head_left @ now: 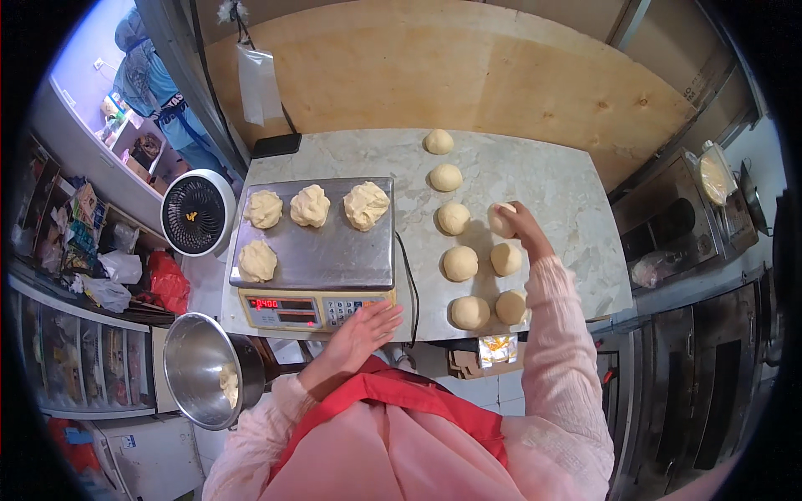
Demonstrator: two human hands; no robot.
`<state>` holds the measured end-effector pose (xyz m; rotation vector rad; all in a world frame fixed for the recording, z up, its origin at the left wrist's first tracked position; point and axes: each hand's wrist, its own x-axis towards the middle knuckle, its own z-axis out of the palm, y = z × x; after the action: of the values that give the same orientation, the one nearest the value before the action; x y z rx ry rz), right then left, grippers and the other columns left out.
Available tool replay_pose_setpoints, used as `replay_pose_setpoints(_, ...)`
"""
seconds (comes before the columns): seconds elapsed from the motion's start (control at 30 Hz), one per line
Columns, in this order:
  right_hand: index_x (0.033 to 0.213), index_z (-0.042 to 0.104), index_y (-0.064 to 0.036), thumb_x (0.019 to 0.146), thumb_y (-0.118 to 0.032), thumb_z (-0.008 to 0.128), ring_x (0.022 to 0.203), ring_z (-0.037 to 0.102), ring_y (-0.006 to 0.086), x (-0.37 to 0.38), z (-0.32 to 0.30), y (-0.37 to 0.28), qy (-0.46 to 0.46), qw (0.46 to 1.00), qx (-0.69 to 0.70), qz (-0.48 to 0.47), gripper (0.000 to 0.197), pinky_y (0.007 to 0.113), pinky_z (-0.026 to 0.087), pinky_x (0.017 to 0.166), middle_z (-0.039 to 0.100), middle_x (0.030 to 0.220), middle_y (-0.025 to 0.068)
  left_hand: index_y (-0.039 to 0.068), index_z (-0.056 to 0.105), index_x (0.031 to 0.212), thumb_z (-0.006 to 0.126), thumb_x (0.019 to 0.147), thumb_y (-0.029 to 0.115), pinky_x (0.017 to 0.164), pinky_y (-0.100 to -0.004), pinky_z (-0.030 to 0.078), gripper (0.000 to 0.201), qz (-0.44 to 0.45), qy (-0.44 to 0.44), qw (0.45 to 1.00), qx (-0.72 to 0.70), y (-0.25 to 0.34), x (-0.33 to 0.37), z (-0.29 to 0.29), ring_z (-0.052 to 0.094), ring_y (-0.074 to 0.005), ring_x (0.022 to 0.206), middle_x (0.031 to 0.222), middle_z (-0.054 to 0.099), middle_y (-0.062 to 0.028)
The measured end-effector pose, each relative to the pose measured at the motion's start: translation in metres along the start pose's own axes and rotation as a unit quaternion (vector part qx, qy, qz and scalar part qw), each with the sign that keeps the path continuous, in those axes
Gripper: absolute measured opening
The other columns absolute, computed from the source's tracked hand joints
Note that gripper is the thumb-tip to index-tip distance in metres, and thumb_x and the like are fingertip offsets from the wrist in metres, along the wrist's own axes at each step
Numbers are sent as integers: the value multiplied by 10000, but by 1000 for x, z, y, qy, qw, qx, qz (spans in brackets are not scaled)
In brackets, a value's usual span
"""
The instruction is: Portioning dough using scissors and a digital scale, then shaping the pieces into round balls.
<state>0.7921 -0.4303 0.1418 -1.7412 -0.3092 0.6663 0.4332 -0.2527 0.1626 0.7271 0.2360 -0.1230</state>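
My right hand (pixel 520 224) closes its fingers around a dough ball (pixel 501 220), just above two rows of shaped balls (pixel 460 263). My left hand (pixel 365 327) lies open, flat at the scale (pixel 316 311) front edge.

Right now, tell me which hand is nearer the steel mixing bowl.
Left. The left hand rests at the scale's front edge, just right of the steel mixing bowl. The right hand is far across the table, on a dough ball.

Glossy marble table (pixel 551 184), brushed metal scale pan (pixel 334 250), matt dough balls (pixel 460 263), plywood wall (pixel 468 75)
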Motion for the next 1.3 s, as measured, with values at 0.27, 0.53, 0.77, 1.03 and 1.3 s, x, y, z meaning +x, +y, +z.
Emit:
replay_pose_setpoints(0.27, 1071, 499, -25, 587, -387, 695, 867, 565, 299, 84, -12, 63, 57, 938, -333, -80, 636, 350, 439, 770, 575, 928, 208, 80, 278, 1277, 360, 876, 365, 963, -400, 293, 499, -79, 85, 992, -57, -46, -49, -70, 318, -286, 1194, 1305, 313, -132)
replay_pose_setpoints(0.53, 1161, 458, -107, 570, -391, 703, 977, 507, 333, 74, -5, 42, 99, 867, -488, 10, 699, 377, 425, 815, 467, 1124, 179, 67, 316, 1247, 330, 887, 370, 920, -332, 311, 471, -43, 110, 993, -28, -31, -50, -62, 400, -219, 1126, 1251, 388, -92)
replay_pose_setpoints(0.77, 1213, 396, -211, 604, -366, 677, 983, 495, 356, 70, 1, 67, 89, 871, -482, -31, 689, 394, 430, 818, 433, 1157, 172, 34, 327, 1223, 335, 896, 303, 945, -352, 318, 423, -5, 121, 990, 76, -16, -44, -43, 422, -257, 1113, 1210, 417, -139)
replay_pose_setpoints(1.03, 1251, 353, -185, 645, -369, 662, 1129, 359, 367, 54, 13, 55, 220, 860, -458, -54, 705, 407, 356, 901, 331, 1258, 213, 20, 464, 1075, 494, 792, 30, 922, -330, 313, 285, 259, 233, 873, 341, 7, -45, -43, 421, -226, 1086, 1155, 452, -113)
replay_pose_setpoints(1.3, 1214, 406, -69, 779, -241, 577, 1097, 418, 287, -42, 16, 23, 180, 964, -149, -124, 499, 362, 349, 899, 408, 1227, 156, 72, 500, 1071, 654, 671, 158, 919, -402, 291, 437, 328, 478, 453, 678, 112, -53, -65, 373, -333, 1092, 1193, 382, -174)
